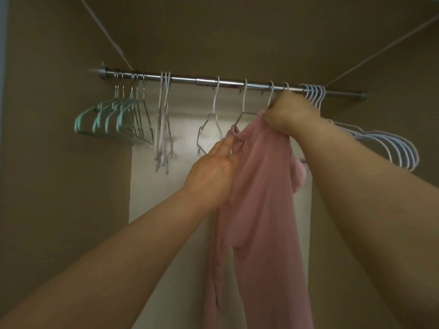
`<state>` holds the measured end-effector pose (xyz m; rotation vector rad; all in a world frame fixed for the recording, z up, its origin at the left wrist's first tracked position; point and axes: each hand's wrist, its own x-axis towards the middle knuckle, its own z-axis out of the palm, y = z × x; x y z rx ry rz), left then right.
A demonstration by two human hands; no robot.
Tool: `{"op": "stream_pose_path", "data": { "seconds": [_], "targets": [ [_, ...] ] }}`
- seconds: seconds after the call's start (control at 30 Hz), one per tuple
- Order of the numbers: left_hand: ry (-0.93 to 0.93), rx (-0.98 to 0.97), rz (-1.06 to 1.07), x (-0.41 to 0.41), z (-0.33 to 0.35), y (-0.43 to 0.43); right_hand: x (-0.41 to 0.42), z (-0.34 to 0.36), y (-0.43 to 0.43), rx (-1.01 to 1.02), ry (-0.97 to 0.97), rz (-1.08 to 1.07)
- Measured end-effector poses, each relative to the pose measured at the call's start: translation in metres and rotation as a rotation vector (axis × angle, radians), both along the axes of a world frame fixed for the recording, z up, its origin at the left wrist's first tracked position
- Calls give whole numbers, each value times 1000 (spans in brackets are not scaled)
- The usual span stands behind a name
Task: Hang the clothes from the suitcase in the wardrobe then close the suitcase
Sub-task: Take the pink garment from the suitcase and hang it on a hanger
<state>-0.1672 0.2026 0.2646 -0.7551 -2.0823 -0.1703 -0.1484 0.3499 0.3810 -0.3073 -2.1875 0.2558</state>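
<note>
Wardrobe (59, 186) interior, brown walls. Pink garment (259, 198) hangs below the metal rail (185, 79), right of centre, its waistband at a white wire hanger (244, 108). Teal hangers (114, 119) crowd the rail's left end, white hangers (392, 148) its right. Right hand (287, 112) clenches the waistband by the rail; left hand (213, 174) pinches its edge.

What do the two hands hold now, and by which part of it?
Both hands hold the pink garment by its gathered top edge: the right hand grips the right end close under the rail, the left hand pinches the left end.
</note>
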Motion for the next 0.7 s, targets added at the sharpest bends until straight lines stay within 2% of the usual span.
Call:
{"op": "stream_pose_path", "data": {
  "seconds": [0.13,0.23,0.33,0.4,0.47,0.53,0.6,0.7],
  "targets": [
    [-1,32,-77,0,-7,-2,11,-14,-3,144,77,-102],
    [-10,79,-117,1,-13,-2,26,-35,-9,306,283,-81],
    [83,160,-164,5,-26,-3,41,-72,-15,268,620,153],
    [179,234,-205,7,-44,-5,49,-106,-23,127,714,358],
    [238,281,-226,10,-66,-7,50,-145,-28,-20,710,490],
    [226,284,-217,10,-89,-10,41,-184,-29,-160,617,536],
    [163,251,-180,10,-109,-13,32,-217,-29,-307,464,555],
    [-11,227,-101,13,-133,-20,20,-254,-30,-426,284,586]
  ]
}}
